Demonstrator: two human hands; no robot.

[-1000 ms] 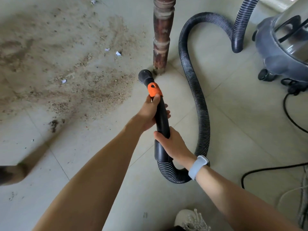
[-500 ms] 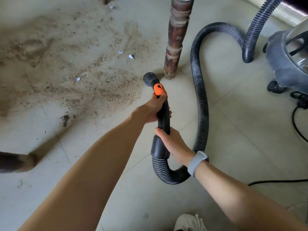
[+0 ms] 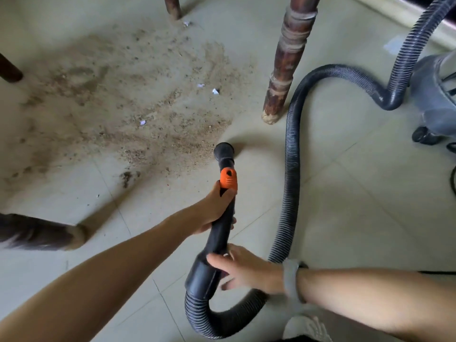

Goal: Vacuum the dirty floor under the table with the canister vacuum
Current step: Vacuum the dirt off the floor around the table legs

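A person's left hand (image 3: pixel 214 208) was wrapped tight around the black wand (image 3: pixel 220 225) of a canister vacuum, gripping it just below an orange collar (image 3: pixel 228 179), as the round nozzle (image 3: pixel 223 151) sat at the near edge of a broad spread of sandy dirt (image 3: pixel 138 102) on the pale tiled floor (image 3: pixel 345 193). The right hand (image 3: pixel 243 269), a light band (image 3: pixel 291 280) at its wrist, lay against the wand's wider black cuff (image 3: pixel 201 275) with fingers spread and loose rather than closed around it; motion blur left the exact contact unclear. From the cuff the ribbed black hose (image 3: pixel 292 174) curled under the right forearm, ran up past a turned wooden table leg (image 3: pixel 286 62) and looped across to the grey canister (image 3: pixel 434 99), which stood on dark castors at the right edge of the view. Small white paper scraps (image 3: pixel 215 91) lay scattered in the dirt between the table legs, with a second leg (image 3: pixel 172 7) at the far side and a dark, blurred one (image 3: pixel 37 232) low at the left. A white shoe (image 3: pixel 306 328) showed at the bottom edge, and a dark cable (image 3: pixel 452 178) trailed by the canister
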